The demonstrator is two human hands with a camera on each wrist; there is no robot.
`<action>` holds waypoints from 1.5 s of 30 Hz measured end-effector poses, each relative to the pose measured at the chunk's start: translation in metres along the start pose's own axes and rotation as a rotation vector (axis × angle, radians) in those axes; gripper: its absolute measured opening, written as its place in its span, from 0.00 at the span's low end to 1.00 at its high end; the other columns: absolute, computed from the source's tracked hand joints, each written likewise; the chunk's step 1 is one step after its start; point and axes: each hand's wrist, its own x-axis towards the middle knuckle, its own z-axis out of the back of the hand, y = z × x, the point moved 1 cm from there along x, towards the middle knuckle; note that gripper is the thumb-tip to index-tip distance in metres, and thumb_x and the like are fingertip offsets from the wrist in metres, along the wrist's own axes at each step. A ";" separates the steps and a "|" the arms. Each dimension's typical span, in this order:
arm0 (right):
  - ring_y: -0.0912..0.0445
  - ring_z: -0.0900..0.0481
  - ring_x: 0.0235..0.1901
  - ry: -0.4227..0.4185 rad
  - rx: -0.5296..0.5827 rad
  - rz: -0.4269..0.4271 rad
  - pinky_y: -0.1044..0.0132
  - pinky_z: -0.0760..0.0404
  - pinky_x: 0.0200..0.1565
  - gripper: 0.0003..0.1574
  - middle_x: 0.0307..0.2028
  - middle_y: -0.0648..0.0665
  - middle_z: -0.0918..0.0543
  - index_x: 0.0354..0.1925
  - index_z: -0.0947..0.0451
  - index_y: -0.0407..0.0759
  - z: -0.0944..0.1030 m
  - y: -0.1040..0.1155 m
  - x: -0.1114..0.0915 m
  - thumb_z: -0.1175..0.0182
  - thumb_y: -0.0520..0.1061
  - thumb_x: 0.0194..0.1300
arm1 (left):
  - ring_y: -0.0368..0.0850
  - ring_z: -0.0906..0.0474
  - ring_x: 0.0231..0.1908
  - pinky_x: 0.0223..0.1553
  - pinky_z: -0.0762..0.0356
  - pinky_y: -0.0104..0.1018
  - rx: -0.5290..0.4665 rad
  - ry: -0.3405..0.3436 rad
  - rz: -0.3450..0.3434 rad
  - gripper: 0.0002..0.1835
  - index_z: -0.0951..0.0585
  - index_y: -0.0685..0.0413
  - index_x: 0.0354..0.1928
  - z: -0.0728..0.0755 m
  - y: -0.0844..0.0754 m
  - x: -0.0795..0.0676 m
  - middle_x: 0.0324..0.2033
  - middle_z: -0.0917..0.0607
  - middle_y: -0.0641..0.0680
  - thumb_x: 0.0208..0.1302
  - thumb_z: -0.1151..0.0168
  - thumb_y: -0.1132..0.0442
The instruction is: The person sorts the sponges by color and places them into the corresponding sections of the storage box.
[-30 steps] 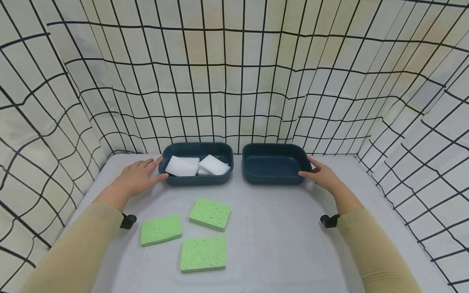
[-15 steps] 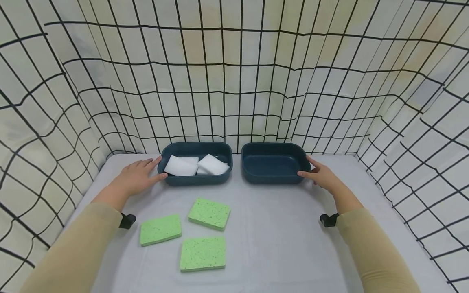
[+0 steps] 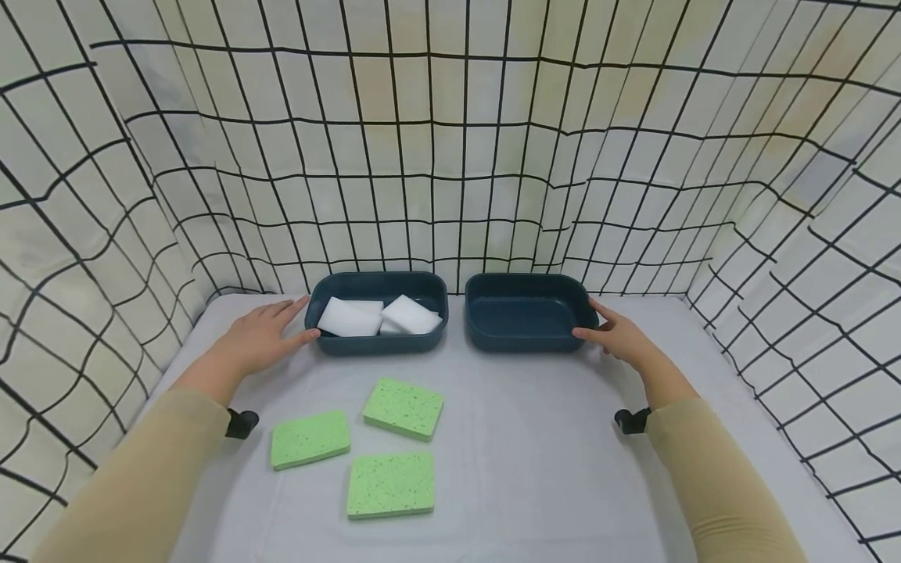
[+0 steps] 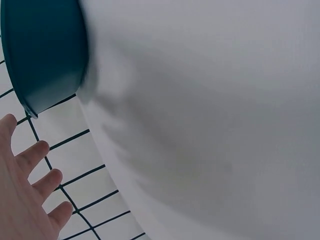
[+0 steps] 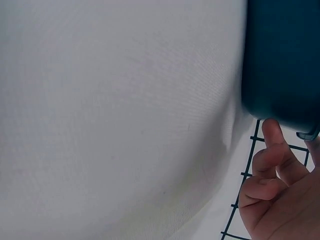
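Two dark blue rectangular containers stand side by side at the back of the table in the head view. Several white sponges (image 3: 349,317) lie in the left container (image 3: 380,345); nothing lies in the right container (image 3: 531,342). My left hand (image 3: 263,340) is beside the left container's outer end, fingers spread and extended. Its fingers (image 4: 47,184) show apart from the container in the left wrist view. My right hand (image 3: 619,336) grips the right container's outer end, thumb over the front corner of the rim. One fingertip meets its lower side in the right wrist view, other fingers curled.
Three green speckled sponges, a left one (image 3: 310,439), a rear one (image 3: 403,408) and a front one (image 3: 391,485), lie on the white tablecloth (image 3: 528,453). White fabric with a black grid (image 3: 450,156) walls the back and both sides.
My left hand has drawn back slightly to the left from the left container's end. The right hand, containers and sponges keep their places.
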 end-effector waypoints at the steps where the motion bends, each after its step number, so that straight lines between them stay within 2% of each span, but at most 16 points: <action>1: 0.48 0.23 0.37 -0.002 -0.001 0.000 0.59 0.28 0.36 0.66 0.53 0.35 0.24 0.80 0.61 0.58 0.000 0.001 0.000 0.38 0.76 0.58 | 0.74 0.49 0.69 0.63 0.47 0.74 -0.003 -0.003 0.000 0.50 0.53 0.50 0.79 0.001 0.000 -0.001 0.73 0.44 0.70 0.68 0.65 0.24; 10: 0.50 0.24 0.34 0.003 -0.010 0.001 0.61 0.29 0.32 0.64 0.49 0.36 0.22 0.80 0.61 0.57 -0.001 0.000 -0.001 0.39 0.74 0.60 | 0.72 0.48 0.70 0.64 0.49 0.74 -0.022 -0.037 -0.062 0.49 0.50 0.47 0.79 0.008 -0.016 -0.017 0.73 0.42 0.67 0.66 0.57 0.25; 16: 0.49 0.25 0.35 0.010 -0.011 -0.003 0.61 0.29 0.33 0.64 0.50 0.35 0.23 0.80 0.61 0.57 -0.001 0.002 -0.001 0.39 0.73 0.61 | 0.69 0.43 0.69 0.64 0.45 0.72 -0.023 -0.070 -0.158 0.51 0.44 0.43 0.78 0.008 -0.032 -0.036 0.71 0.35 0.63 0.60 0.54 0.21; 22: 0.49 0.25 0.34 0.009 -0.013 -0.002 0.60 0.29 0.32 0.65 0.52 0.34 0.23 0.80 0.61 0.56 0.000 0.002 -0.002 0.39 0.74 0.60 | 0.63 0.34 0.66 0.63 0.38 0.66 -0.063 -0.094 -0.270 0.47 0.33 0.42 0.74 0.006 -0.053 -0.058 0.65 0.26 0.58 0.57 0.41 0.26; 26: 0.50 0.26 0.33 0.013 -0.005 -0.006 0.61 0.29 0.32 0.66 0.52 0.35 0.23 0.80 0.61 0.57 0.000 0.001 -0.002 0.38 0.76 0.58 | 0.59 0.29 0.63 0.61 0.34 0.64 -0.076 -0.063 -0.331 0.43 0.29 0.39 0.71 0.005 -0.070 -0.072 0.62 0.22 0.55 0.55 0.35 0.30; 35: 0.50 0.26 0.32 0.026 -0.004 -0.001 0.62 0.30 0.31 0.68 0.50 0.35 0.23 0.80 0.62 0.57 0.000 0.003 -0.002 0.39 0.77 0.57 | 0.49 0.23 0.56 0.58 0.27 0.54 -0.080 0.049 -0.437 0.37 0.21 0.34 0.64 0.003 -0.103 -0.104 0.55 0.18 0.44 0.51 0.30 0.32; 41: 0.50 0.27 0.32 0.030 0.013 0.009 0.62 0.30 0.30 0.66 0.47 0.37 0.22 0.80 0.63 0.58 0.001 0.005 -0.004 0.39 0.75 0.59 | 0.46 0.23 0.56 0.58 0.27 0.52 -0.102 0.133 -0.491 0.36 0.21 0.31 0.63 -0.003 -0.116 -0.114 0.55 0.19 0.40 0.50 0.30 0.32; 45: 0.51 0.28 0.31 0.027 0.014 0.009 0.62 0.30 0.30 0.66 0.45 0.37 0.22 0.80 0.64 0.58 -0.001 0.005 -0.006 0.39 0.75 0.59 | 0.44 0.24 0.56 0.57 0.26 0.51 -0.097 0.160 -0.527 0.36 0.21 0.29 0.63 -0.012 -0.122 -0.119 0.55 0.19 0.37 0.49 0.30 0.31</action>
